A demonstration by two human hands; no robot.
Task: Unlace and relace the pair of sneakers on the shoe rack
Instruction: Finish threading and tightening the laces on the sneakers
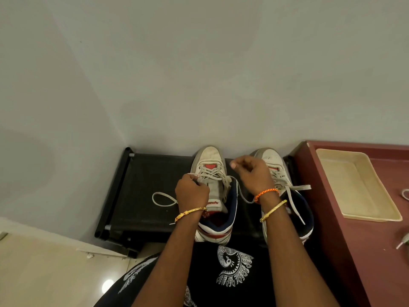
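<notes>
Two white sneakers with navy and red trim stand side by side on a black shoe rack, toes toward the wall. The left sneaker is laced only over its front eyelets. My left hand pinches one end of its grey lace at the left eyelets; the slack loops out onto the rack. My right hand hovers between the shoes with curled fingers, pinching the other lace end, which runs under my wrist. The right sneaker lies partly behind that hand, its loose lace trailing rightward.
A white wall rises directly behind the rack. To the right stands a maroon cabinet top carrying a cream plastic tray and small pale items at its right edge. Glossy beige floor lies at lower left. My dark patterned clothing fills the bottom.
</notes>
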